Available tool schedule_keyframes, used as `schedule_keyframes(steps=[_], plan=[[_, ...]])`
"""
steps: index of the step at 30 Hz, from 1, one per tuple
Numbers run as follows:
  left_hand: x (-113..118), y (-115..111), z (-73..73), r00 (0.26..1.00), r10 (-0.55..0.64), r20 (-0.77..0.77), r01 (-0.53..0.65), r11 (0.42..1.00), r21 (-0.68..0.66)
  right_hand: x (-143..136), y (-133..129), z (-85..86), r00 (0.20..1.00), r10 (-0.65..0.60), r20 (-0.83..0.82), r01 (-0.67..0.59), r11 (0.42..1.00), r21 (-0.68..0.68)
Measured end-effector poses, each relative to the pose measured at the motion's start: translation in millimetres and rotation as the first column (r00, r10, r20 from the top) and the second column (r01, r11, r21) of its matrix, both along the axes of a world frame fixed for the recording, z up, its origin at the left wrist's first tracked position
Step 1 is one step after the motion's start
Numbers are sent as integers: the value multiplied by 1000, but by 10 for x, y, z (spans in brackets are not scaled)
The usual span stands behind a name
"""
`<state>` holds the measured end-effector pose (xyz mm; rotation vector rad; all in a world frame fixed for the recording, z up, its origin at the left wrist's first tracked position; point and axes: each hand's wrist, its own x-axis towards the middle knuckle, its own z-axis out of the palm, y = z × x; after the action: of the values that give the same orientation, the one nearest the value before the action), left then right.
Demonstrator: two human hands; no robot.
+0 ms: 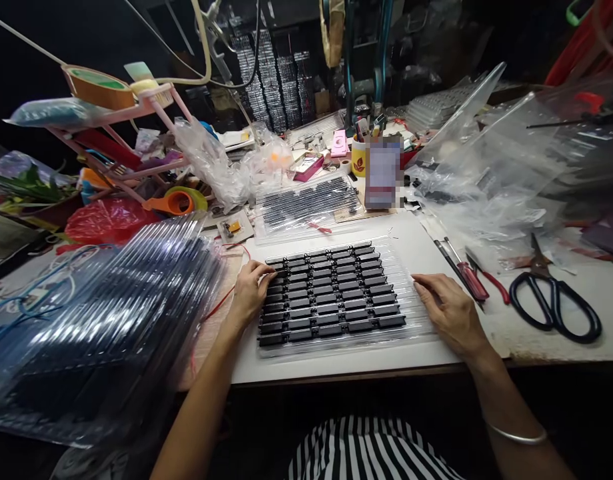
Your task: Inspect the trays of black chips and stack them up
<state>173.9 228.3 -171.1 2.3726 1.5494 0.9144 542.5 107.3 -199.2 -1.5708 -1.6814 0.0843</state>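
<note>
Rows of black parts [331, 293] seem to fill the clear tray [411, 267] completely, left hand [250, 290] at nine o'clock and right hand [449, 310] at three resting open-fingered on its edges, gripping nothing.

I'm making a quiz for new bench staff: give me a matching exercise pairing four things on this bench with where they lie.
Things:
1. left hand
2. right hand
3. scissors
4. red-handled screwdriver

Places:
A. far right of the white table
B. on the right edge of the clear tray of black parts
C. just right of the right hand, left of the scissors
D. on the tray's left edge

Pairs: 1-D, 2-B, 3-A, 4-C
</note>
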Motion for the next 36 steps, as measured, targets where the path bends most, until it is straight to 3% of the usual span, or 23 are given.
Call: schedule_keyframes(steps=[12, 16, 22, 25, 28, 32, 34, 36], plan=[[-5, -104, 11, 996, 86, 15, -85, 996, -41, 4, -2, -3, 1000, 4, 2, -4, 1000, -7], [-30, -141, 38, 983, 180, 19, -178, 981, -74, -2, -3, 10, 1000, 4, 0, -4, 1000, -15], [-26, -121, -68, 995, 103, -21, -104, 947, -304, -13, -2, 34, 999, -33, 22, 35, 998, -51], [-8, -173, -47, 991, 133, 27, -116, 930, -349, -12, 8, 32, 999, -41, 25, 43, 998, -55], [-23, -417, 124, 976, 195, 98, -163, 949, -269, -18, -18, 22, 1000, -10, 5, 10, 1000, -20], [-117, -956, 469, 947, 265, 181, -267, 964, -13, 6, -72, -35, 999, 10, -33, -9, 1000, 26], [-247, -1196, 616, 914, 351, 204, -383, 912, 147, 36, -80, -67, 998, 4, -56, -4, 1000, 12], [-459, -1375, 704, 863, 468, 190, -504, 819, 274, 56, -85, -83, 996, -9, -88, 6, 1000, -27]])
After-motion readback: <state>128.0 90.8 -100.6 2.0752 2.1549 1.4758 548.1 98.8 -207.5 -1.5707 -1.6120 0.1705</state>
